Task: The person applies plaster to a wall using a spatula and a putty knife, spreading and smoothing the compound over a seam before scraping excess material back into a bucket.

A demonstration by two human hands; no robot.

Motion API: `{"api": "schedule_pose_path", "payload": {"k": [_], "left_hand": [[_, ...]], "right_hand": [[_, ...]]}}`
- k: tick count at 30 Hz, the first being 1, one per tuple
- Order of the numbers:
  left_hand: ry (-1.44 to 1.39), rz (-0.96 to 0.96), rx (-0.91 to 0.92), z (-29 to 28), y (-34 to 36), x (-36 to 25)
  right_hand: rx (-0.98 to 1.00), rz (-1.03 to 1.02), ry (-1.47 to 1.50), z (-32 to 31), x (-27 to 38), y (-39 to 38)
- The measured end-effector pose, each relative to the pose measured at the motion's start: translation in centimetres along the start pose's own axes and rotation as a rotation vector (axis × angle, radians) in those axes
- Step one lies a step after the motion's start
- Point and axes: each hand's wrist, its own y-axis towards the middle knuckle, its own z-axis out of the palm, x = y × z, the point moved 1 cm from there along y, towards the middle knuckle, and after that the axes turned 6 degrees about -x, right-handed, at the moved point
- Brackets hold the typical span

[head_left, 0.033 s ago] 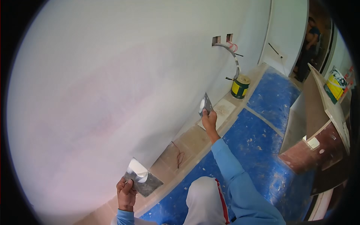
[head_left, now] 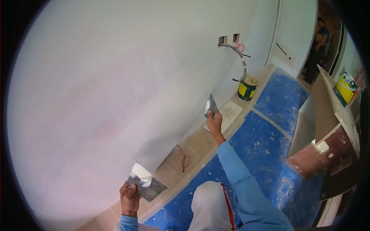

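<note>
At the lower left, my left hand (head_left: pixel 130 197) is closed on a grey metal putty plate (head_left: pixel 157 189). White putty (head_left: pixel 141 174) lies on the plate's upper part. My right arm stretches forward along the wall, and its hand (head_left: pixel 214 122) grips a metal putty knife (head_left: pixel 213 107), blade pointing up. A dab of white putty sits on that blade. The knife is close to the pale wall (head_left: pixel 115 77), though I cannot tell whether it touches. A broad, faintly pinkish patch (head_left: pixel 111 98) marks the wall to the left.
A yellow-green bucket (head_left: pixel 247 91) stands by the wall under hanging conduit (head_left: pixel 244 63). Blue sheeting (head_left: pixel 246 150) covers the floor. Red wire (head_left: pixel 186 161) lies on the tiled strip. To the right, wooden furniture (head_left: pixel 312 158) bears another bucket (head_left: pixel 345 89); a person (head_left: pixel 320 38) is in the doorway.
My right hand and the putty knife have shifted very slightly up and left. My left hand and its plate look unmoved.
</note>
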Motion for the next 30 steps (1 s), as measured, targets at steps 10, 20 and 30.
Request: {"api": "schedule_pose_path", "payload": {"k": [10, 20, 30], "left_hand": [[0.022, 0.014, 0.056, 2.0, 1.1, -0.8], [0.042, 0.031, 0.025, 0.0, 0.2, -1.6], [0.087, 0.103, 0.018, -1.7, 1.0, -1.5]], "right_hand": [[-0.337, -0.484, -0.339, 6.4, 2.7, 0.3], [-0.075, 0.454, 0.494, 5.1, 1.0, -6.4], [0.003, 0.77, 0.797, 5.5, -2.5, 3.4]]}}
